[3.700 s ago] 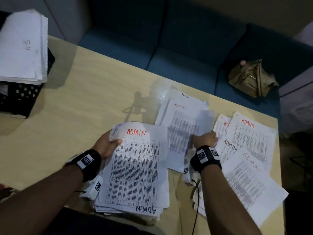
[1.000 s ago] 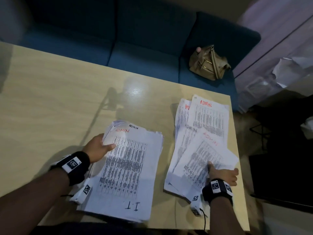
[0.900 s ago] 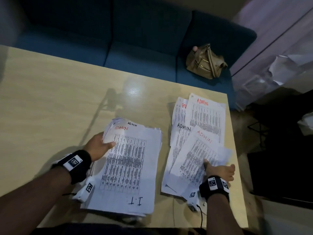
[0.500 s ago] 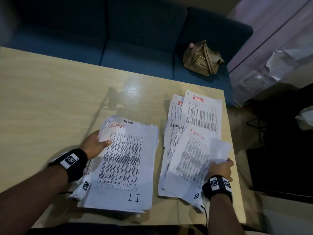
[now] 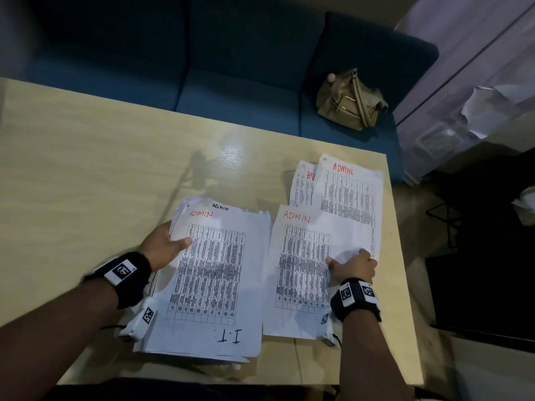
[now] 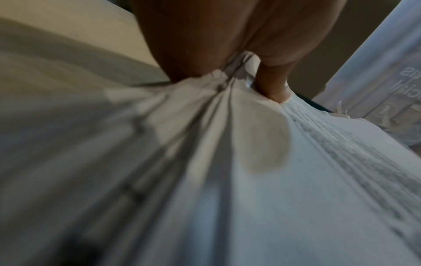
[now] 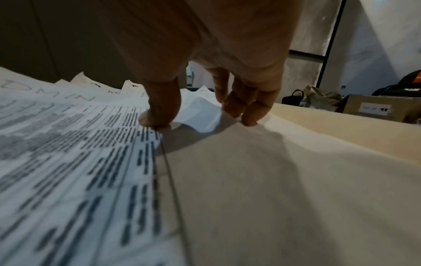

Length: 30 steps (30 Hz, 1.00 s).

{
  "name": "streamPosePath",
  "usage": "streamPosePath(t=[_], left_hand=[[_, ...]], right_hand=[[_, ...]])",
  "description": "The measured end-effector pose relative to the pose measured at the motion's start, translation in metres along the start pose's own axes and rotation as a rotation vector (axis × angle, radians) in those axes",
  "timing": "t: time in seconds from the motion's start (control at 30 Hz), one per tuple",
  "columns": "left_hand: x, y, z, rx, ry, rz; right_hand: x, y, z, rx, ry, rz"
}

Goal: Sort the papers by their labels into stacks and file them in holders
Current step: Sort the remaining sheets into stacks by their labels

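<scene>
A thick stack of printed papers (image 5: pixel 214 273) lies on the table near me; its top sheet reads ADMIN in red at the far end and I.T. at the near end. My left hand (image 5: pixel 165 244) grips the stack's left edge, thumb (image 6: pixel 273 86) on top. Right of the stack lies a single ADMIN sheet (image 5: pixel 301 270), edge to edge with it. My right hand (image 5: pixel 351 264) pinches this sheet's right edge, and the paper buckles between the thumb (image 7: pixel 157 115) and the fingers (image 7: pixel 248 108). Two more ADMIN sheets (image 5: pixel 347 192) lie beyond, partly under it.
The wooden table (image 5: pixel 86 169) ends just right of my right hand. A blue sofa (image 5: pixel 231 91) runs along its far edge, with a tan handbag (image 5: pixel 350 102) on the seat. Cardboard boxes (image 7: pixel 373 108) and bags stand on the floor to the right.
My right hand has dragged the top ADMIN sheet left and squared it up beside the stack, uncovering the sheets behind it. The left hand keeps its hold on the stack's edge.
</scene>
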<state>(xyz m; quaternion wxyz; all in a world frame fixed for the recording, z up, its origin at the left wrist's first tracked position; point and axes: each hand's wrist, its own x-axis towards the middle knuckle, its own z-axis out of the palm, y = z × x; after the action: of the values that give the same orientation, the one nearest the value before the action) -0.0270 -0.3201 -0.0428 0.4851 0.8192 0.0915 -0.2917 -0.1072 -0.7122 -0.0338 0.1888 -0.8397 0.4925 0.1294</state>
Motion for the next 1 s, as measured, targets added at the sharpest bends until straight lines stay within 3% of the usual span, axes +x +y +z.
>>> streamPosePath(t=[0.17,0.3,0.4,0.5,0.6,0.7,0.8,0.87,1.0], left_hand=[[0.002,-0.004,-0.001,-0.013,-0.023,-0.002],[0.002,-0.003,-0.001,-0.015,-0.021,-0.001],[0.000,-0.002,-0.002,-0.027,-0.031,-0.015],[-0.001,-0.001,-0.003,-0.028,-0.036,-0.005],[-0.002,0.002,-0.003,-0.033,-0.042,-0.015],[-0.003,0.004,-0.002,-0.052,-0.036,-0.024],[-0.003,0.002,-0.001,-0.059,-0.004,-0.045],[-0.002,0.001,0.000,-0.069,-0.003,-0.040],[0.005,-0.002,0.001,-0.075,0.072,-0.026]], right_hand=[[0.007,0.000,-0.010,-0.095,-0.056,0.054],[0.004,-0.005,-0.017,0.128,-0.076,0.100],[-0.002,-0.008,-0.026,0.214,-0.094,-0.040],[-0.011,-0.020,-0.048,0.243,-0.087,-0.327],[-0.020,-0.033,-0.080,0.430,-0.034,-0.540],[-0.032,-0.046,-0.106,0.739,0.038,-0.596],[-0.052,-0.061,-0.107,1.108,-0.080,-0.596],[-0.067,-0.072,-0.086,1.084,-0.176,-0.565],[-0.100,-0.084,-0.018,0.649,-0.216,-0.487]])
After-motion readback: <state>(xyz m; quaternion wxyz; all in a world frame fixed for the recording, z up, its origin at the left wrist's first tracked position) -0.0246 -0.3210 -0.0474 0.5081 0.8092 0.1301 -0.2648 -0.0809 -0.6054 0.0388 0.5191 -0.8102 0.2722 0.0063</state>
